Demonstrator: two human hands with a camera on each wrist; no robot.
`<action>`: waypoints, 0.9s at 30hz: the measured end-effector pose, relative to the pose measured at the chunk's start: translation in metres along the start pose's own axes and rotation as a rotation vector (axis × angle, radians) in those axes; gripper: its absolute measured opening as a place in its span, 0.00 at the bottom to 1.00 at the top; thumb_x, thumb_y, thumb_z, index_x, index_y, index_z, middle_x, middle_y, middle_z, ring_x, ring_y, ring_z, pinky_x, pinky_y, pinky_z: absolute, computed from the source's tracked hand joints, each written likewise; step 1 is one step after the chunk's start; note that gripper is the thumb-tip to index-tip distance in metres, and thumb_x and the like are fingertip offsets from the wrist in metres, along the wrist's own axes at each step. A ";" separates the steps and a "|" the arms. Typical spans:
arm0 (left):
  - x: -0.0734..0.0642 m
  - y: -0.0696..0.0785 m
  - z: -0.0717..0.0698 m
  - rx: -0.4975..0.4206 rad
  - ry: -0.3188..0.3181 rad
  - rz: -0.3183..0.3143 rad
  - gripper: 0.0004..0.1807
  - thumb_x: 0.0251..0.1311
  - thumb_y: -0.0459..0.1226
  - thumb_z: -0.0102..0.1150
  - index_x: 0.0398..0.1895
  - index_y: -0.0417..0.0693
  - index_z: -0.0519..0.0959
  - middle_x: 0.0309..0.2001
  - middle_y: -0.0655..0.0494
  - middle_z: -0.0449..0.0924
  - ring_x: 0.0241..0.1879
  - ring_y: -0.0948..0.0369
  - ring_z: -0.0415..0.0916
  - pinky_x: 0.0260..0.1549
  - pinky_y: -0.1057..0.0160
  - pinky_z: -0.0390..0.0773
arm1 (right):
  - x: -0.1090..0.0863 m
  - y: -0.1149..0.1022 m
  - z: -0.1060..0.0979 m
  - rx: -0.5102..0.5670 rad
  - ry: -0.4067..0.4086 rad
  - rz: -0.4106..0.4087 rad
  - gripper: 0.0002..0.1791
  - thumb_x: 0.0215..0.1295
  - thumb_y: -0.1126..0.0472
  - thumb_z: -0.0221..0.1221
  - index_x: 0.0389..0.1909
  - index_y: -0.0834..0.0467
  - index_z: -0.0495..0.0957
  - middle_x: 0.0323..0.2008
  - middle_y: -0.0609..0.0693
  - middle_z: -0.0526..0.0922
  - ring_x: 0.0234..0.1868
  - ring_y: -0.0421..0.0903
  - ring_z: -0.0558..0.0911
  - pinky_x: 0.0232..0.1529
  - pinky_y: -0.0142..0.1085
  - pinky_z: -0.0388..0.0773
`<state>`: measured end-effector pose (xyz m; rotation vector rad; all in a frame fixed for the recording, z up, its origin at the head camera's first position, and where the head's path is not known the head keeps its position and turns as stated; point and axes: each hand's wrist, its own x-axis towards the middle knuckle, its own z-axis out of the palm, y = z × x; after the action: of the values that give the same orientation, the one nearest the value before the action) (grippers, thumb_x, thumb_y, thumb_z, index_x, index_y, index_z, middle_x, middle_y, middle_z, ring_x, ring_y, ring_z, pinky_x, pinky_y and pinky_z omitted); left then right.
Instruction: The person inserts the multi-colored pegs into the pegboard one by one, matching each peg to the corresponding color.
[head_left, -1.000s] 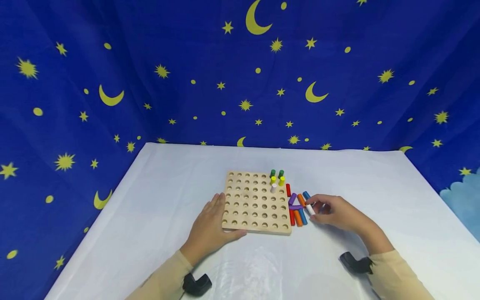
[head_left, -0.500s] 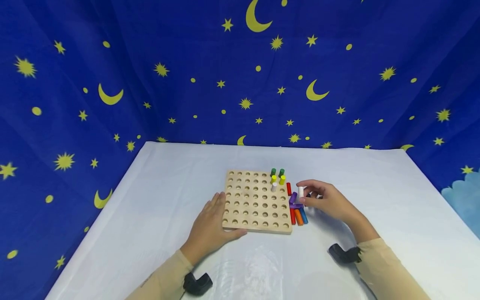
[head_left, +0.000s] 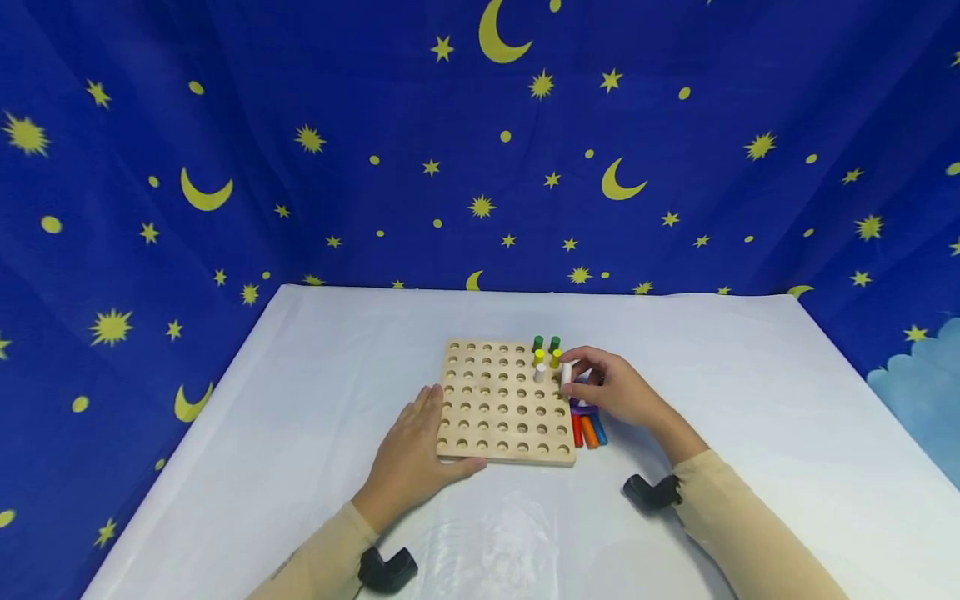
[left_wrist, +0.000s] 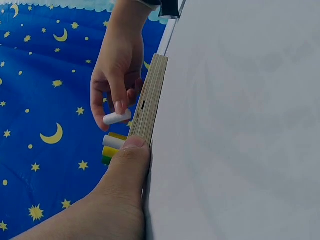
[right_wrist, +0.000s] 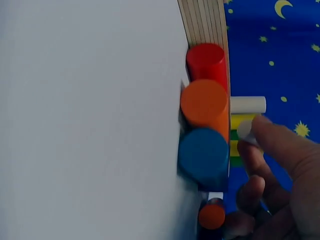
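My left hand rests against the left side of a wooden peg board, its thumb along the front edge. Between thumb and fingertips, my right hand pinches a white peg, upright over the board's right edge. The left wrist view shows that held peg apart from the board's top face. Standing in holes at the back right are two green pegs, two yellow pegs and one white peg. My right hand hides some loose pegs.
Beside the board's right edge lie a red peg, an orange peg, a blue peg and a purple peg. Everything is on a white-covered table, with a blue star-patterned curtain behind and at the sides.
My right hand has picked the white peg up from the loose pegs, turned it upright and carried it left to the board's edge. The left hand stays in place on the board.
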<state>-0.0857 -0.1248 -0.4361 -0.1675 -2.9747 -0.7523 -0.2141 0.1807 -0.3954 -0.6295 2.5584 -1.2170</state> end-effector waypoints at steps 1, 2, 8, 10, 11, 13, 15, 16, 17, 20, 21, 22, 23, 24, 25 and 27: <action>0.000 0.000 0.000 0.000 0.002 0.003 0.72 0.42 0.76 0.60 0.78 0.36 0.47 0.78 0.42 0.50 0.79 0.49 0.47 0.77 0.48 0.53 | 0.001 -0.001 0.001 -0.007 0.013 -0.001 0.22 0.62 0.57 0.68 0.57 0.49 0.78 0.41 0.50 0.83 0.30 0.47 0.76 0.27 0.32 0.75; 0.000 -0.001 0.001 0.000 0.004 0.005 0.72 0.42 0.76 0.60 0.78 0.36 0.47 0.78 0.42 0.50 0.79 0.49 0.47 0.77 0.48 0.53 | 0.002 -0.001 0.002 -0.013 0.025 -0.007 0.22 0.62 0.57 0.68 0.57 0.49 0.78 0.41 0.51 0.83 0.30 0.47 0.76 0.27 0.32 0.75; -0.001 -0.002 0.001 0.009 0.011 0.019 0.72 0.42 0.77 0.59 0.78 0.35 0.49 0.78 0.41 0.51 0.78 0.48 0.49 0.77 0.48 0.53 | 0.007 -0.002 0.008 -0.052 0.067 -0.031 0.22 0.61 0.57 0.69 0.55 0.51 0.78 0.40 0.51 0.85 0.29 0.46 0.75 0.26 0.31 0.74; -0.001 -0.001 0.000 0.010 0.014 0.017 0.72 0.42 0.76 0.60 0.77 0.35 0.49 0.78 0.41 0.51 0.78 0.48 0.49 0.76 0.48 0.54 | 0.008 -0.002 0.010 -0.064 0.077 -0.041 0.21 0.60 0.56 0.70 0.55 0.51 0.79 0.40 0.51 0.85 0.28 0.45 0.75 0.26 0.31 0.74; -0.001 -0.001 0.000 0.007 0.016 0.016 0.72 0.42 0.76 0.60 0.77 0.35 0.49 0.78 0.41 0.51 0.78 0.47 0.50 0.76 0.48 0.54 | 0.008 -0.002 0.010 -0.069 0.085 -0.046 0.21 0.60 0.56 0.70 0.55 0.51 0.79 0.39 0.50 0.85 0.28 0.45 0.75 0.26 0.31 0.73; -0.002 -0.002 -0.002 0.011 0.019 0.012 0.72 0.41 0.76 0.61 0.77 0.34 0.50 0.78 0.41 0.52 0.78 0.47 0.50 0.76 0.47 0.55 | 0.009 -0.002 0.012 -0.075 0.102 -0.056 0.21 0.60 0.56 0.70 0.54 0.51 0.79 0.39 0.50 0.86 0.28 0.45 0.75 0.26 0.31 0.74; -0.002 -0.004 -0.004 0.020 0.020 0.010 0.72 0.41 0.76 0.61 0.77 0.35 0.49 0.78 0.41 0.52 0.78 0.47 0.50 0.76 0.47 0.55 | 0.011 -0.002 0.015 -0.076 0.121 -0.064 0.21 0.60 0.57 0.70 0.54 0.51 0.79 0.39 0.50 0.86 0.27 0.45 0.75 0.25 0.31 0.75; -0.002 -0.005 -0.005 0.020 0.020 0.008 0.72 0.41 0.76 0.61 0.78 0.35 0.49 0.78 0.41 0.52 0.78 0.48 0.49 0.76 0.47 0.55 | 0.012 -0.002 0.016 -0.078 0.130 -0.066 0.21 0.60 0.57 0.70 0.55 0.51 0.79 0.40 0.50 0.87 0.27 0.44 0.76 0.25 0.31 0.75; -0.002 -0.005 -0.005 0.018 0.016 0.007 0.72 0.41 0.76 0.61 0.78 0.35 0.49 0.78 0.41 0.51 0.78 0.48 0.49 0.76 0.47 0.55 | 0.012 -0.002 0.017 -0.081 0.138 -0.068 0.22 0.60 0.57 0.70 0.55 0.51 0.79 0.40 0.50 0.87 0.27 0.44 0.76 0.25 0.31 0.75; -0.002 -0.005 -0.005 0.007 0.002 -0.007 0.72 0.41 0.77 0.59 0.78 0.37 0.48 0.78 0.42 0.50 0.78 0.48 0.48 0.75 0.46 0.56 | 0.013 -0.002 0.017 -0.090 0.144 -0.070 0.22 0.60 0.57 0.70 0.55 0.51 0.79 0.40 0.51 0.87 0.26 0.44 0.75 0.24 0.31 0.76; -0.002 -0.004 -0.004 0.000 -0.002 -0.014 0.73 0.41 0.78 0.59 0.78 0.37 0.47 0.78 0.42 0.50 0.78 0.48 0.48 0.75 0.46 0.56 | 0.012 -0.002 0.017 -0.099 0.141 -0.073 0.21 0.60 0.57 0.70 0.55 0.51 0.79 0.40 0.50 0.87 0.26 0.43 0.75 0.24 0.31 0.75; -0.002 -0.003 -0.003 -0.004 -0.003 -0.020 0.73 0.40 0.78 0.59 0.78 0.37 0.47 0.78 0.42 0.50 0.78 0.47 0.48 0.75 0.45 0.56 | 0.012 -0.002 0.017 -0.113 0.139 -0.077 0.21 0.60 0.57 0.70 0.55 0.50 0.79 0.39 0.50 0.87 0.25 0.43 0.75 0.24 0.31 0.75; -0.002 -0.001 -0.002 -0.007 -0.005 -0.025 0.73 0.40 0.78 0.58 0.78 0.37 0.47 0.78 0.42 0.50 0.78 0.47 0.48 0.75 0.45 0.56 | 0.011 -0.002 0.016 -0.126 0.137 -0.083 0.21 0.60 0.57 0.70 0.55 0.50 0.80 0.39 0.50 0.87 0.25 0.43 0.75 0.24 0.31 0.75; -0.002 0.001 -0.002 -0.006 -0.005 -0.029 0.73 0.40 0.78 0.58 0.78 0.37 0.47 0.78 0.42 0.50 0.78 0.47 0.48 0.75 0.45 0.56 | 0.011 -0.002 0.015 -0.143 0.134 -0.086 0.21 0.60 0.57 0.69 0.55 0.50 0.80 0.39 0.49 0.87 0.25 0.43 0.75 0.24 0.31 0.75; -0.002 0.002 -0.001 -0.004 -0.005 -0.031 0.74 0.40 0.79 0.58 0.78 0.37 0.47 0.78 0.41 0.50 0.78 0.47 0.48 0.75 0.46 0.56 | 0.011 -0.002 0.014 -0.159 0.133 -0.095 0.20 0.61 0.57 0.69 0.54 0.50 0.80 0.38 0.49 0.87 0.25 0.43 0.75 0.24 0.31 0.74; -0.002 0.004 -0.001 0.001 -0.003 -0.034 0.73 0.40 0.78 0.58 0.78 0.37 0.47 0.78 0.41 0.50 0.78 0.48 0.48 0.76 0.46 0.55 | 0.011 -0.001 0.013 -0.191 0.130 -0.102 0.19 0.61 0.57 0.69 0.53 0.49 0.80 0.38 0.47 0.87 0.26 0.42 0.75 0.25 0.30 0.73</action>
<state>-0.0828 -0.1220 -0.4337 -0.1192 -2.9879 -0.7552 -0.2180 0.1660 -0.4027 -0.7531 2.8069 -1.0844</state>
